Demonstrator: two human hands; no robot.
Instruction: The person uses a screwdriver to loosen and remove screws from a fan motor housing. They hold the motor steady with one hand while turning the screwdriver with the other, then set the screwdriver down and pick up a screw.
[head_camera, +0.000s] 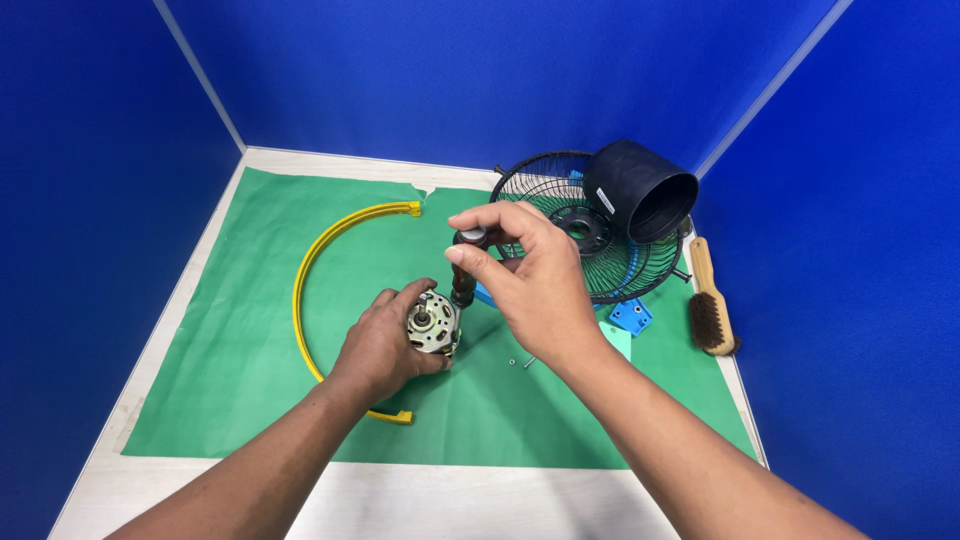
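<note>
- The right hand (530, 285), in the middle of the frame, is pinching the top of a dark screwdriver handle (465, 268) with thumb and fingertips (470, 222) closed narrowly around its cap.
- The screwdriver is standing almost upright, its lower end pointing down at the small electric motor (433, 324); the tip itself is hidden.
- The left hand (385, 345), just left of centre, is wrapping its fingers around the motor from the side and holding it with the shaft end facing up.
- Both hands are working over a green mat (250, 300) covering most of a pale table (500, 500).
- A yellow curved band (315, 255) is arcing around the left hand, from the upper middle to below the wrist.
- Two tiny screws (520, 362) are lying on the mat just below the right hand.
- In the upper right, a black wire fan guard (560, 195) is lying under a black cylindrical housing (640, 190), with blue plastic pieces (630, 315) beneath.
- A wooden brush (710, 300) is resting at the right edge.
</note>
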